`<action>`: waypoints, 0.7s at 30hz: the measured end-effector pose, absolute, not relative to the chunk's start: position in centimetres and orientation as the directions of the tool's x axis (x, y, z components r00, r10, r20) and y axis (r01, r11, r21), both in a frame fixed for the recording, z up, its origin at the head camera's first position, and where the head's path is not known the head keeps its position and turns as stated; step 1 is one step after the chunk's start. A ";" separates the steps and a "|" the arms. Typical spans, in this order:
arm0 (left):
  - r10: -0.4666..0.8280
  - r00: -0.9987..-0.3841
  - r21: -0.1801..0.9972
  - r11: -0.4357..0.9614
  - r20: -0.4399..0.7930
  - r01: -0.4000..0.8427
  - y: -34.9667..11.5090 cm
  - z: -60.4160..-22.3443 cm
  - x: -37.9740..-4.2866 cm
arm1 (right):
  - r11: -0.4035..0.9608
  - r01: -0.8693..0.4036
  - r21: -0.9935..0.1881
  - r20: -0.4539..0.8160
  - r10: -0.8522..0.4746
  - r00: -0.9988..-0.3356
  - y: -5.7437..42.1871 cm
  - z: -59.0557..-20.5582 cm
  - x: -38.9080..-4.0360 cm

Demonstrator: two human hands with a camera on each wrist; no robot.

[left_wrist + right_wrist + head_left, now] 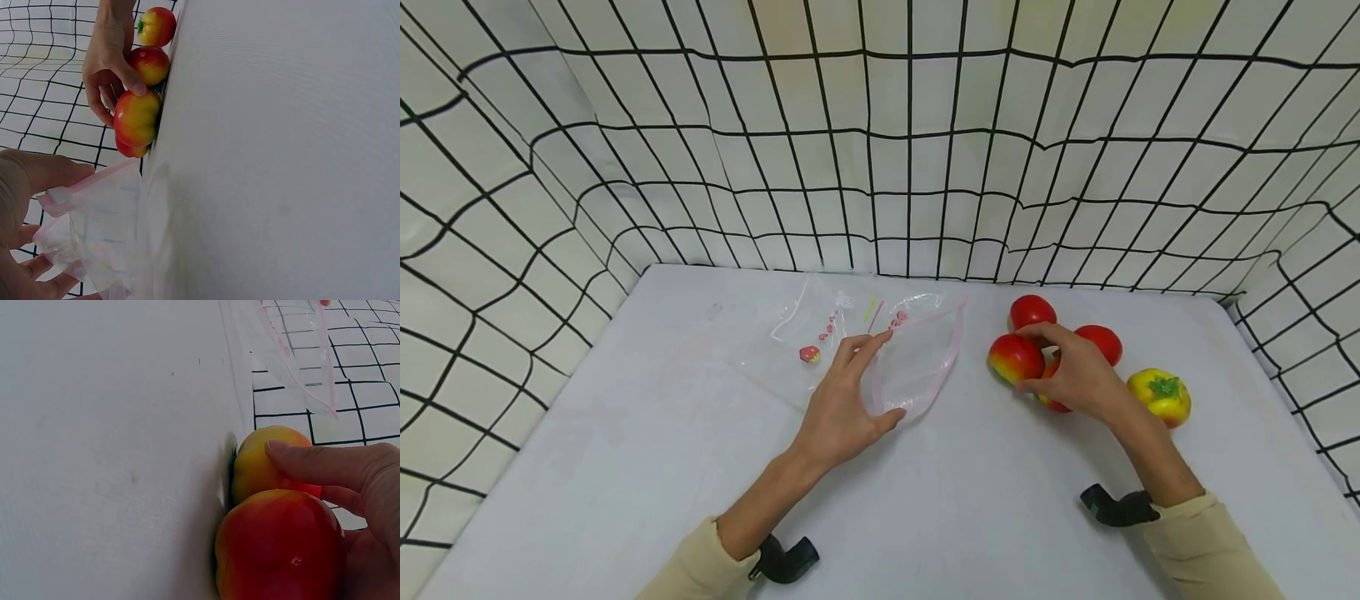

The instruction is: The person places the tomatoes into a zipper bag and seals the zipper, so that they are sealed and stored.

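Observation:
A clear plastic zip bag point(917, 367) with a pink-edged mouth and red printed motifs lies on the white table. My left hand point(841, 412) holds its mouth edges between spread thumb and fingers, and the mouth gapes to the right. At the right, my right hand point(1078, 375) grips a glossy red-and-yellow bell pepper point(1013, 358), thumb against its near side in the right wrist view. Close around that hand sit more red peppers, one behind point(1032, 311), one to the right point(1099, 342), and one partly hidden beneath the palm.
A yellow pepper point(1161, 397) with a green stem top sits beside the right forearm. Black wire mesh point(910, 167) over pale walls encloses the table point(647, 433) at the back and both sides. Black camera mounts point(1120, 507) hang at both wrists.

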State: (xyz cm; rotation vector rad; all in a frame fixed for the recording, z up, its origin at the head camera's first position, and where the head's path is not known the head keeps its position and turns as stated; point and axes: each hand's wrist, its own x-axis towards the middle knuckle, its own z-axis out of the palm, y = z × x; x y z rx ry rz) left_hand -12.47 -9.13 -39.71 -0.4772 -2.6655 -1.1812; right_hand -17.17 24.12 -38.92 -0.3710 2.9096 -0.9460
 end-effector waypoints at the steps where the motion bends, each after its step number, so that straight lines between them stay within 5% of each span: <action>1: 0.214 -0.931 0.686 0.630 0.296 0.363 -9.1 -39.7 -12.5 | 0.781 -0.212 -0.587 0.022 -0.247 -0.969 24.1 -38.9 -17.2; 21: 0.213 -0.931 0.680 0.637 0.298 0.363 -9.1 -39.7 -12.4 | 0.699 -0.245 -0.672 0.107 -0.235 -0.966 23.5 -38.4 -16.8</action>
